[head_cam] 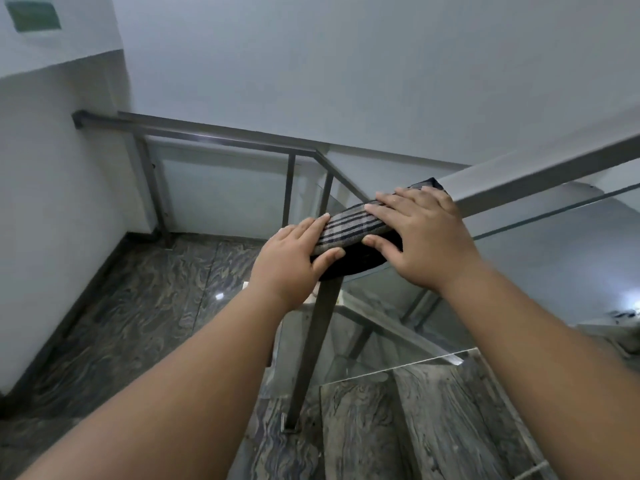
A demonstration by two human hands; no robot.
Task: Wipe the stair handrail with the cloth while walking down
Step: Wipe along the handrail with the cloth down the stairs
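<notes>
A grey and black striped cloth (349, 226) is draped over the corner of the metal stair handrail (540, 171), where the rail meets its upright post (318, 341). My left hand (294, 258) grips the cloth's left end, thumb underneath and fingers over the top. My right hand (422, 233) presses the cloth's right part down onto the rail, thumb on the near side. The rail's corner is hidden under the cloth.
A second stretch of handrail (214, 133) runs along the landing to the left wall. Glass panels (519, 271) fill the railing. The dark marbled landing floor (138, 306) lies at left, with steps (433, 410) descending at lower right. White walls enclose the stairwell.
</notes>
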